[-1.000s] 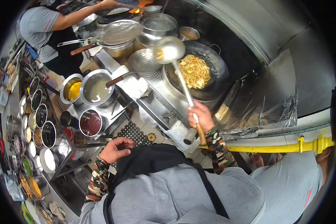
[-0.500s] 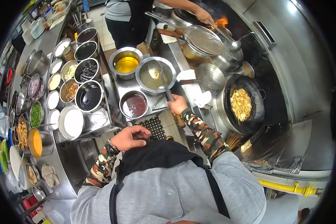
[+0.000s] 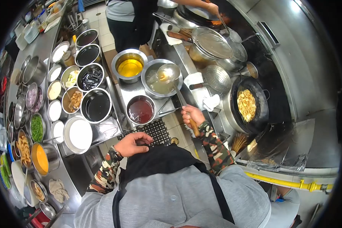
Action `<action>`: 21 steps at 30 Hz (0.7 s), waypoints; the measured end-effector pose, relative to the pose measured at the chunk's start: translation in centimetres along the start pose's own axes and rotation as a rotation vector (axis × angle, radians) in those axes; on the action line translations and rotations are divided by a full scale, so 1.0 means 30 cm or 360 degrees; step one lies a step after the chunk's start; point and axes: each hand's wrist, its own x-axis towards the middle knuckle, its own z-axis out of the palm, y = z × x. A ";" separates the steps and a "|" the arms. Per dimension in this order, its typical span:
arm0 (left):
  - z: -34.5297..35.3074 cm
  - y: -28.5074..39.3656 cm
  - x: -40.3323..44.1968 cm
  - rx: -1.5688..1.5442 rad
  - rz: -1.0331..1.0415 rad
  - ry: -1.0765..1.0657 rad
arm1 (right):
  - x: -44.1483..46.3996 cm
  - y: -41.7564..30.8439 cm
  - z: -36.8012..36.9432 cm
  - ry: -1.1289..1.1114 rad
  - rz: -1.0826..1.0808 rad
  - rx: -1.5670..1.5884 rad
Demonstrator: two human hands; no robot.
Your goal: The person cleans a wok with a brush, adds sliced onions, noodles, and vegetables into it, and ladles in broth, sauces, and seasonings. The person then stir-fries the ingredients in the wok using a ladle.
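My right hand (image 3: pixel 193 116) is wrapped round the wooden handle of a long ladle (image 3: pixel 168 73). The ladle's bowl is over the pot of cloudy liquid (image 3: pixel 151 86), with some liquid in it. My left hand (image 3: pixel 133 144) is empty in front of the black apron, fingers apart and slightly curled. Left of the cloudy pot is a pot of yellow oil (image 3: pixel 129 67), and below it a pot of dark red sauce (image 3: pixel 141 110). Noodles (image 3: pixel 246 105) lie in the black wok (image 3: pixel 259 99) on the right.
A perforated strainer (image 3: pixel 216 78) and a mesh strainer (image 3: pixel 212 42) lie between the pots and the wok. Several sauce and ingredient containers stand on the left counter (image 3: pixel 66 167). Another person's hand (image 3: pixel 212 9) works at the back burner. A bamboo brush (image 3: pixel 239 143) is near the wok.
The ladle has gone from beside the noodle wok to over the cloudy pot, its bowl now raised. My view has turned left. My left hand remains open near the apron.
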 end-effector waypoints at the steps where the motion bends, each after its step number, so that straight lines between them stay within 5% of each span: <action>1: 0.008 -0.006 0.013 0.0018 -0.0007 -0.0009 | -0.051 -0.021 0.003 0.0043 -0.0030 0.0030; 10: 0.221 0.011 0.238 0.0176 -0.0045 -0.0311 | -0.333 -0.162 -0.135 0.0162 -0.0304 0.0076; 21: 0.412 0.058 0.292 0.0292 0.0028 -0.0346 | -0.259 -0.155 -0.211 -0.0124 -0.0226 -0.0019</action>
